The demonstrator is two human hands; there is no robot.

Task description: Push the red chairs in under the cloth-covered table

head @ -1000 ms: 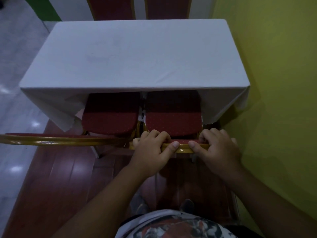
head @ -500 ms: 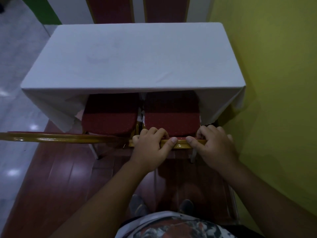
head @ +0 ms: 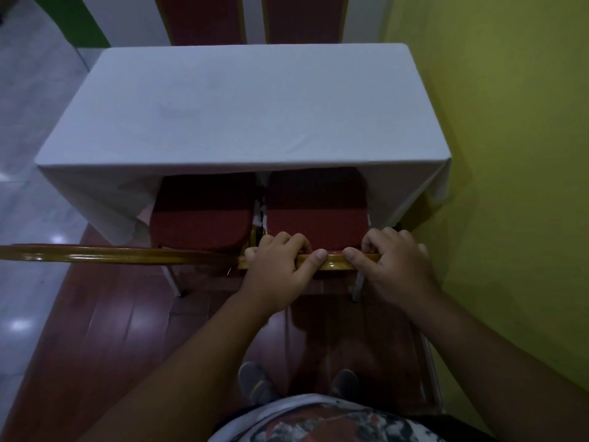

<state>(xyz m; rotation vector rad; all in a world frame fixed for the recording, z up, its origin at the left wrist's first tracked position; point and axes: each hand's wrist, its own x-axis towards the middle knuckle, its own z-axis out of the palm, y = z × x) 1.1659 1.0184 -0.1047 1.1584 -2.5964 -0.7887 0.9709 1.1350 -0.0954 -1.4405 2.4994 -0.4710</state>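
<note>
Yellow wall [head: 510, 154] close on the right; reddish wood floor [head: 111, 346] underfoot. Table [head: 242, 100]: white cloth, hem hanging over the near edge. Red chairs, two: left chair [head: 200, 221] and right chair [head: 315, 212], seats side by side, front halves under the cloth. Left hand [head: 277, 272] and right hand [head: 395, 269]: each grip closed around the gold top rail [head: 334, 262] of the right chair's back. Risks, as judged: hanging cloth catching on the seat and dragging; right chair scraping the wall or knocking its neighbour if pushed crooked.
</note>
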